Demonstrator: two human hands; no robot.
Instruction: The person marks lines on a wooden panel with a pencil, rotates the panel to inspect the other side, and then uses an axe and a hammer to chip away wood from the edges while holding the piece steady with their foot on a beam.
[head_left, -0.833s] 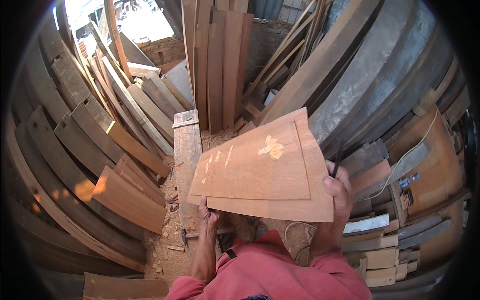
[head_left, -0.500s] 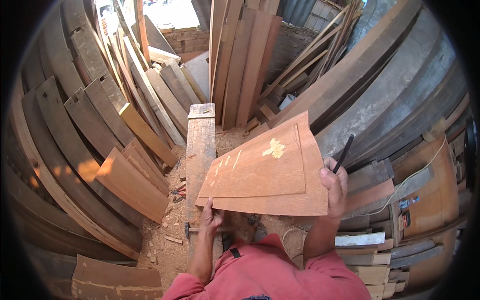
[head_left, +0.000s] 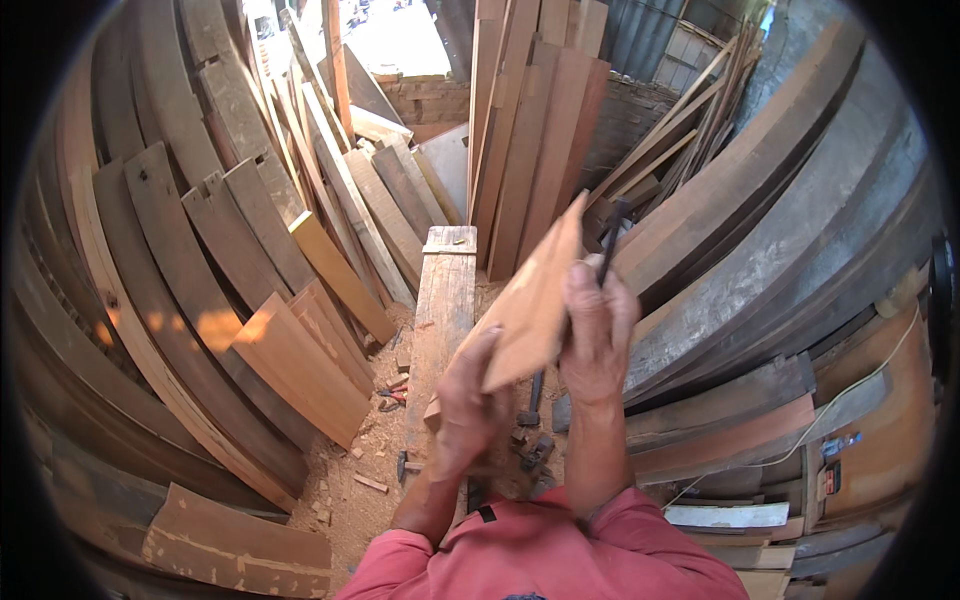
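Note:
A thin reddish-brown wooden panel (head_left: 535, 310) is tilted steeply above the bench, turned so that it appears narrow and slightly blurred. My left hand (head_left: 468, 405) is closed on its near left edge. Beside the panel's right edge, my right hand (head_left: 598, 330) is raised and closed around a slim black pen (head_left: 611, 240), which points upward. Whether the right fingers also grip the panel is hard to see. Below lies a narrow, worn wooden bench (head_left: 445, 295), partly hidden by the panel and my left hand.
Red-handled pliers (head_left: 392, 400) and a hammer (head_left: 402, 467) lie left of the bench, near wood shavings (head_left: 340, 480). Dark metal tools (head_left: 535, 450) are on its right. Boards (head_left: 200, 260) lean along the left; tall planks (head_left: 535, 140) stand ahead. Large curved-looking slabs (head_left: 770, 210) line the right.
The panel has turned from showing its broad patched face to nearly edge-on. Both hands have come closer together, the right moving left and up with the pen. The view has shifted slightly.

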